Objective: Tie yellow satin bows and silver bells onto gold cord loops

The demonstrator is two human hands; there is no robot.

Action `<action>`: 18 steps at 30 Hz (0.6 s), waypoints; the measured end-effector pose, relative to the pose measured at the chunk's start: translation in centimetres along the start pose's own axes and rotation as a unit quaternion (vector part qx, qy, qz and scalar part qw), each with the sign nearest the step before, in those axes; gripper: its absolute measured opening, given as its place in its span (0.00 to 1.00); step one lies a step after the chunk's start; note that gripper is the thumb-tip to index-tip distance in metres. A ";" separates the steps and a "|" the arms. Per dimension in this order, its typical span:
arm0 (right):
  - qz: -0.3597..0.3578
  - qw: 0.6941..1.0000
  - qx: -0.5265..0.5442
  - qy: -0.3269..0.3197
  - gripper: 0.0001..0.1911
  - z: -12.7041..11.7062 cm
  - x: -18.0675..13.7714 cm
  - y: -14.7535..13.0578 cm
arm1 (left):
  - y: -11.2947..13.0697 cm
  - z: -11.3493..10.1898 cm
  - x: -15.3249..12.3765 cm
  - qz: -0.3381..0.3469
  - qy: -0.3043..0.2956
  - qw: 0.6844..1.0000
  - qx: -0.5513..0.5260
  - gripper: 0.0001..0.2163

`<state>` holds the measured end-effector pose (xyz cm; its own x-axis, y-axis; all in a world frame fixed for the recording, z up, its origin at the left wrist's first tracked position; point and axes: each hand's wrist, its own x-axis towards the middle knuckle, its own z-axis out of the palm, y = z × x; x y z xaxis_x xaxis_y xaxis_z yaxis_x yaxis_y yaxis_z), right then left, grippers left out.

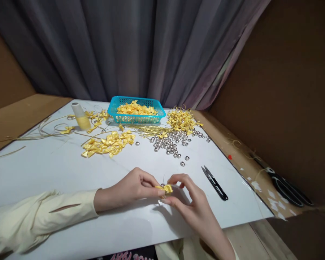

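Observation:
A small yellow ribbon bow (168,188) is pinched between the thumb and fingers of my left hand (135,186), just above the white table surface. A silver bead (162,185) shows at the bow, and a thin needle-like pin (163,177) points upward there. My right hand (188,196) curls around the bow's right side, index finger behind and thumb below. How firmly its fingertips press on the bow is hard to see. Black thread snips (215,183) lie to the right of my right hand.
A blue basket (137,119) of yellow bows stands at the back. Loose bows (108,143), silver beads (168,142), golden cords (151,130) and a heap of finished-looking bows (181,120) lie before it. A glue bottle (81,117) stands left; black-handled scissors (284,186) lie right.

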<state>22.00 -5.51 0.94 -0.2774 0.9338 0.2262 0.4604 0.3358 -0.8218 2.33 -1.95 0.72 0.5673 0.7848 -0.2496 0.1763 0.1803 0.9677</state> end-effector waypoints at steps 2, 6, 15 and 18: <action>0.049 0.997 0.055 -0.030 0.10 0.5 -0.2 0.3 | -0.1 0.0 0.0 0.003 -0.010 1.000 0.010 0.14; 0.107 0.985 0.113 -0.073 0.14 1.2 0.4 0.6 | -0.1 0.1 -0.2 0.028 -0.028 0.997 0.073 0.13; 0.053 0.988 0.074 -0.128 0.16 1.3 1.2 -0.6 | -0.1 0.0 -0.2 0.037 -0.049 0.995 0.084 0.10; 0.052 0.987 0.099 -0.114 0.16 1.5 1.3 -0.6 | 0.1 0.0 -0.2 0.029 -0.047 0.996 0.071 0.10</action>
<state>20.12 -4.71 0.95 -0.4302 0.9022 0.0294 0.3286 0.1868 -0.9258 2.20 -2.10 0.88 0.6519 0.7308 -0.2025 0.2495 0.0454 0.9673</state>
